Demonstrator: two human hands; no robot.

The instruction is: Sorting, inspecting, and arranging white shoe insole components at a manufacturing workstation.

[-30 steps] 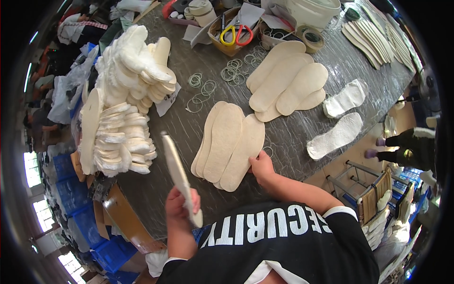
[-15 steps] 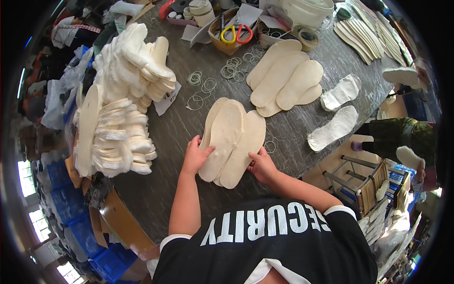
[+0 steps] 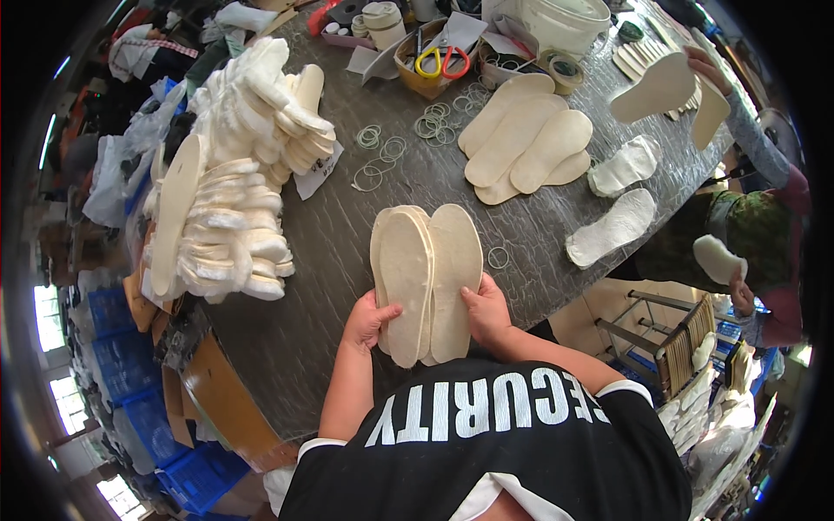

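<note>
A small stack of flat beige insoles point(image 3: 426, 278) is gripped by both hands over the near edge of the dark table point(image 3: 347, 234). My left hand point(image 3: 369, 319) grips its lower left side. My right hand point(image 3: 486, 311) grips its lower right side, thumb on top. The insoles are fanned slightly, toes pointing away from me. A loose rubber band point(image 3: 498, 257) lies just right of the stack.
A tall heap of white fleecy insoles point(image 3: 230, 182) fills the table's left. More beige insoles point(image 3: 526, 143) and two white ones point(image 3: 612, 227) lie at right. Rubber bands point(image 3: 382, 152), scissors point(image 3: 439, 61) and tape rolls sit further back. Another person's hand point(image 3: 699, 65) holds insoles at far right.
One second ago my left hand held a single insole up near my chest. It then came down to the stack, and both hands have drawn the stack toward me.
</note>
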